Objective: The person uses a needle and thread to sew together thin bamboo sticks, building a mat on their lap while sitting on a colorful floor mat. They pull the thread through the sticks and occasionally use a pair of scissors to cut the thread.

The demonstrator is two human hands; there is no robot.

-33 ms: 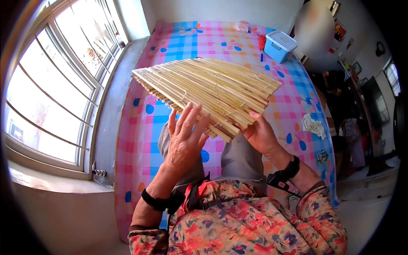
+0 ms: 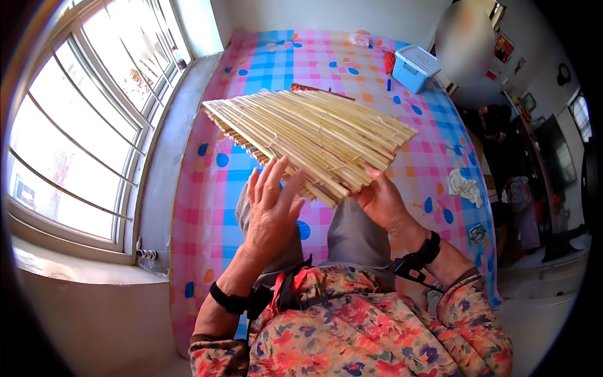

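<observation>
A folded mat of thin straw-coloured sticks [image 2: 301,129], tied with string, is held tilted above my lap. My right hand [image 2: 380,200] grips its near right corner, the thumb on top and the other fingers mostly hidden underneath. At the near left edge, my left hand [image 2: 271,204] has its fingers stretched and spread, touching the stick ends. Layers of sticks show along the mat's left side. Just past its far edge, part of a reddish-brown strip [image 2: 320,90] shows, mostly hidden.
I sit on a pink and blue checked sheet [image 2: 195,251]. A light-blue lidded box [image 2: 414,68] stands at the far right, beside a red bundle [image 2: 388,61] and a blue stick [image 2: 389,84]. A white cloth [image 2: 463,187] lies on the right. A barred window [image 2: 88,138] is on the left.
The mat's far edge has dropped a little, showing the reddish-brown strip behind it. My left fingers have shifted slightly left; my right hand keeps its grip.
</observation>
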